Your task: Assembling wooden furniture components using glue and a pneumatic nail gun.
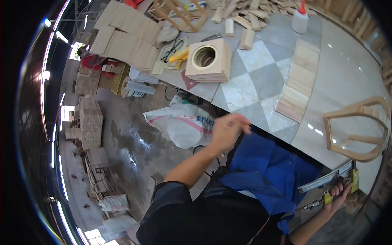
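The right hand (337, 196), at the lower right of the frame, is clamped around the grip of a nail gun (326, 183); its long silver magazine runs up and to the right along the near edge of the tabletop (343, 77), with yellow parts at the handle and the far end. The left hand (226, 130), near the middle of the frame, is blurred and holds nothing that can be made out; its fingers look loosely curled and point right, toward the tabletop edge, over a blue cloth (269, 167) that hangs at the person's front. Just above the nail gun, at the right of the frame, an arched wooden frame (359, 128) lies flat on the pale part of the tabletop, its long axis running left to right and its pointed end toward the left. The right hand with the tool is much the nearer to it; the left hand is well apart, to the frame's left and slightly lower. Further up the tabletop lies a row of flat wooden slats (298, 81), side by side in a band running from the upper right down toward the middle. Beyond it, at the upper middle, stands a stack of square boards with a round hole (206, 59), and a white glue bottle with a red cap (300, 18) stands at the top. On the floor at the left of the hand lies a white sack (179, 126).
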`<state>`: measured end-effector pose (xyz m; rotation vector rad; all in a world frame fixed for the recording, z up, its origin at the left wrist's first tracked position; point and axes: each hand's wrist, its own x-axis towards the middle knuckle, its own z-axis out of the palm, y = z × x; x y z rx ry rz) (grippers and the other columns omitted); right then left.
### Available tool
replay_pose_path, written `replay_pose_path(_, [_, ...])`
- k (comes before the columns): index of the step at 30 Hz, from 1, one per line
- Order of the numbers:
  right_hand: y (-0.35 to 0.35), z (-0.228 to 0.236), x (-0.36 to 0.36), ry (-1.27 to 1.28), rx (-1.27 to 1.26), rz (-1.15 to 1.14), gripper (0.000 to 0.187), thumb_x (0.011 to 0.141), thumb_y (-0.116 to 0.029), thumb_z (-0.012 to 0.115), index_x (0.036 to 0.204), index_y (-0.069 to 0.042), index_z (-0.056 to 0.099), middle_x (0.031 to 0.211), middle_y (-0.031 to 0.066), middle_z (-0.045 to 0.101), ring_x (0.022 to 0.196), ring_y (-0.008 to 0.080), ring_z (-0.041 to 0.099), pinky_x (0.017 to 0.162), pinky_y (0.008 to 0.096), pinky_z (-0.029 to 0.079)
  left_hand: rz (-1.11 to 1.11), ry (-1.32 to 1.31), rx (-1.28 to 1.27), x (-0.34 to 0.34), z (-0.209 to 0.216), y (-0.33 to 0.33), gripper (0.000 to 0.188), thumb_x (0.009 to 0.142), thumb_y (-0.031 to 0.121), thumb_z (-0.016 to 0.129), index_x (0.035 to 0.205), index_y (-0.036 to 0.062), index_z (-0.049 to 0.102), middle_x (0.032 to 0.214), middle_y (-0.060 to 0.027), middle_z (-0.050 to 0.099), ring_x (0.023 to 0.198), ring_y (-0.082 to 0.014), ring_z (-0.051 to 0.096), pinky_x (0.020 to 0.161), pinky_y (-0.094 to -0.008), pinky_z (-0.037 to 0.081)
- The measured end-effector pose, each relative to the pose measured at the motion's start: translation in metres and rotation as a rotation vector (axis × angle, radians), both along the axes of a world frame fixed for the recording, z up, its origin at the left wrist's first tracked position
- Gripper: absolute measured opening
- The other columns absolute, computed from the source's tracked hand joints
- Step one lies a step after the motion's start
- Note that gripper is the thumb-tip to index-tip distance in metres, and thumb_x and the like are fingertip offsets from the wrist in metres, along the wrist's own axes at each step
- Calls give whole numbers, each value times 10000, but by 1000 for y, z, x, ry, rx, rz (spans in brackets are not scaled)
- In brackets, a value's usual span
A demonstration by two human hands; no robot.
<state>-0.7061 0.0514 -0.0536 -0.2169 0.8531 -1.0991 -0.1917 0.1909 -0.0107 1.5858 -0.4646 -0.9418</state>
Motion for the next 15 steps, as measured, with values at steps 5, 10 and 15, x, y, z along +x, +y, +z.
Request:
replay_pose_path(5, [-2, 0, 4, 26, 71, -59, 358, 1135, -437, 581, 1089, -82, 600, 706, -59, 465, 510, 33, 374, 435, 185, 365, 412, -429, -89, 142, 4, 23, 415, 1113, 275, 511, 964, -19, 763, 880, -139, 777, 741, -185, 693, 764, -289, 542])
replay_pose_path(10, [1, 5, 8, -2, 44, -38, 379, 1124, -457, 595, 1049, -85, 608, 708, -54, 522, 513, 37, 432, 431, 188, 381, 623, -1046, 91, 258, -14, 21, 298, 1053, 278, 619, 994, 29, 771, 926, -90, 771, 818, -220, 699, 761, -344, 540])
replay_pose_path(15, [-2, 7, 16, -65, 47, 27, 367, 1126, -446, 597, 951, -124, 605, 716, -52, 536, 538, 45, 484, 452, 193, 407, 347, -1373, 397, 329, -6, 25, 279, 996, 312, 709, 1048, 57, 810, 914, -100, 777, 838, -295, 715, 780, -393, 553])
